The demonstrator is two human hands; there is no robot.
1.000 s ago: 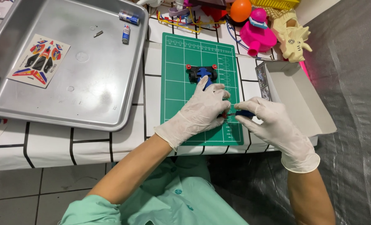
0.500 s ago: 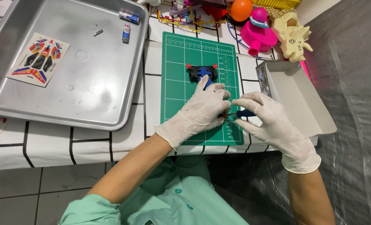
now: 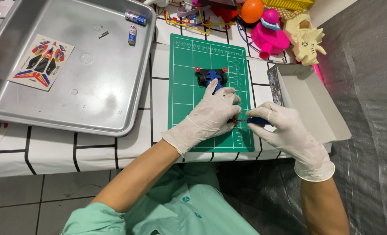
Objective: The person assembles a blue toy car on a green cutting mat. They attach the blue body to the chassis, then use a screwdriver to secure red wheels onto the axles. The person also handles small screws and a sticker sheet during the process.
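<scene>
A small blue and black toy car chassis (image 3: 211, 77) with red rollers lies on a green cutting mat (image 3: 185, 82). My left hand (image 3: 211, 115), in a white glove, presses down on the near end of the chassis and hides most of it. My right hand (image 3: 284, 128), also gloved, grips a blue-handled screwdriver (image 3: 253, 120). Its tip points left and meets the chassis at a red part under my left fingers.
A large metal tray (image 3: 93, 104) on the left holds a sticker sheet (image 3: 41, 61), two batteries (image 3: 132, 34) and a small screw. An open white box (image 3: 306, 100) stands right of the mat. Colourful toys (image 3: 269, 37) crowd the far edge.
Both hands have stayed in nearly the same place on the chassis and screwdriver; only slight shifts of the fingers show.
</scene>
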